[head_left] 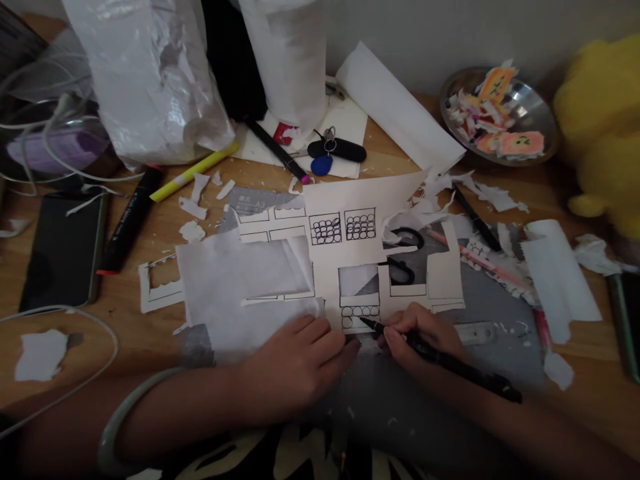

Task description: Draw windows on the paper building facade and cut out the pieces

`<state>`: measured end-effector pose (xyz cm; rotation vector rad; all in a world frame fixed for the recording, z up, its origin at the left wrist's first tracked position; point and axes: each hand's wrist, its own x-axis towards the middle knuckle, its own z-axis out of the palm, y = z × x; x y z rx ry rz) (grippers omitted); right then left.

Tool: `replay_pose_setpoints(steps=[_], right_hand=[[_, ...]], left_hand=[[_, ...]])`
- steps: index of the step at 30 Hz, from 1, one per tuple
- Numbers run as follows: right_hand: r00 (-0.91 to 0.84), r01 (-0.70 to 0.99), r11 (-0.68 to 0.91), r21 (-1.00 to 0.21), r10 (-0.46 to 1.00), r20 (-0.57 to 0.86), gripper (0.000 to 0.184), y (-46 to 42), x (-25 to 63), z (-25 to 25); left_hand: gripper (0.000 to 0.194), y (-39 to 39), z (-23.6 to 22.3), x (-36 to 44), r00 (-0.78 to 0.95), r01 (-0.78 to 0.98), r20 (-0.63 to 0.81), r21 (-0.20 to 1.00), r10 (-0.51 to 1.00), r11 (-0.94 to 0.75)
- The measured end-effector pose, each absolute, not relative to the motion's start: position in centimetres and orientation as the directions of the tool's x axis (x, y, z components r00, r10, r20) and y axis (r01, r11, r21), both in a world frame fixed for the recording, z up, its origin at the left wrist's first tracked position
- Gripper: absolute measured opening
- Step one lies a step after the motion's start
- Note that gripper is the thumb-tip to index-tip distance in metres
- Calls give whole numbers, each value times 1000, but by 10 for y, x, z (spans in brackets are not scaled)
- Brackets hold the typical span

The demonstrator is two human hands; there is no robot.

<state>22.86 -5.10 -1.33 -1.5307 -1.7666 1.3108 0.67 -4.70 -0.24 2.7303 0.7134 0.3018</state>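
Note:
My right hand [420, 333] is closed around a black marker pen [450, 367]. The pen's tip rests at a strip of drawn circles low on a cut-out sheet of cream paper [325, 257], which has black outlines and several openings. Curled fingers of my left hand [307, 360] press on the sheet's lower edge, left of the pen; whether they pinch the paper I cannot tell. Under the cut-out lie a white sheet [225, 280] and a grey cutting mat [500, 320]. Black scissor handles [403, 270] show through openings on the right.
Paper scraps [193, 230] litter the wooden table. At the left are a phone [63, 247], a thick black marker [131, 220] and a yellow marker [195, 172]. Keys with a blue tag [321, 165] lie behind, and a metal bowl [537, 117] holds paper pieces at the back right.

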Motion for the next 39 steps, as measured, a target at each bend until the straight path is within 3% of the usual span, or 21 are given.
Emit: replay_pose_setpoints(steps=[17,39], right_hand=[[-382,553,19,-833,894,-234,15,-44,227,-5],[-301,604,-47,-796,911,-283,20,-45,224,2]], left_hand=[[26,-47,-4,8,842,448,147,343,519,-826],[28,-48,-4,7,847,452,113,359,519,-817]])
